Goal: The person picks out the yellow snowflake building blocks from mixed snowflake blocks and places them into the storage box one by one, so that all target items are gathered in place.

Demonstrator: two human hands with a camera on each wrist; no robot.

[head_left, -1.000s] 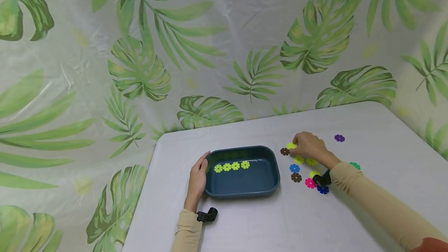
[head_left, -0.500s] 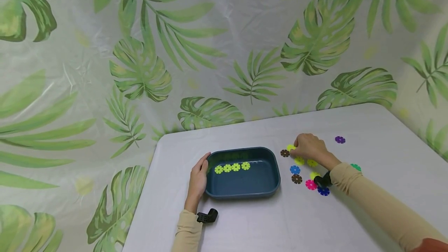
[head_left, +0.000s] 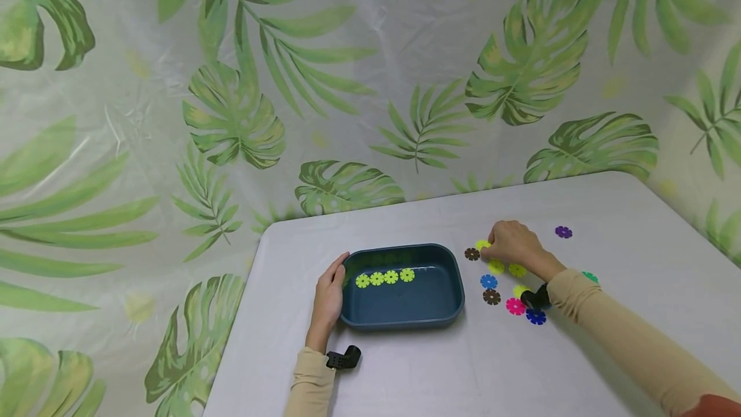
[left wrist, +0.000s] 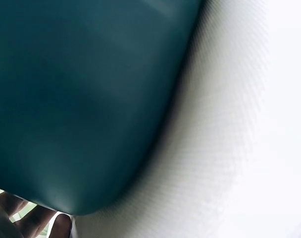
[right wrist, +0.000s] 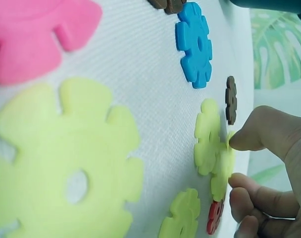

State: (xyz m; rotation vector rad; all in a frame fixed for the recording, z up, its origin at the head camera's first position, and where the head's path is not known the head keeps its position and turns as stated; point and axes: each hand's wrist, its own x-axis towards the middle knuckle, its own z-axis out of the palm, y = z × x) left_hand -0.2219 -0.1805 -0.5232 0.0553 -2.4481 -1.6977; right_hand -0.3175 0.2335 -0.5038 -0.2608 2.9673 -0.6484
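Observation:
My left hand (head_left: 327,296) holds the left end of a dark blue plastic basin (head_left: 399,324), its fingers along the outside wall and thumb at the rim. In the left wrist view, the basin (left wrist: 91,109) fills much of the picture, with fingertips (left wrist: 61,225) at its lower edge. Inside it lies a row of several yellow-green flower-shaped plastic discs (head_left: 391,277). Right of the basin, my right hand (head_left: 512,241) pinches a yellow notched disc (right wrist: 222,171) between thumb and fingers, low over the table. Another yellow disc (right wrist: 206,136) overlaps it in the right wrist view.
Around my right hand lie brown (head_left: 472,254), blue (head_left: 489,282), pink (head_left: 515,306) and dark blue discs (head_left: 536,316). A purple disc (head_left: 563,231) lies farther back; a green one (head_left: 589,276) is partly behind the sleeve. A leaf-patterned curtain (head_left: 347,82) hangs behind the white table (head_left: 417,378).
The head view has shifted very slightly. Both hands, the basin and the discs stay nearly where they were, with the right hand still at the yellow discs.

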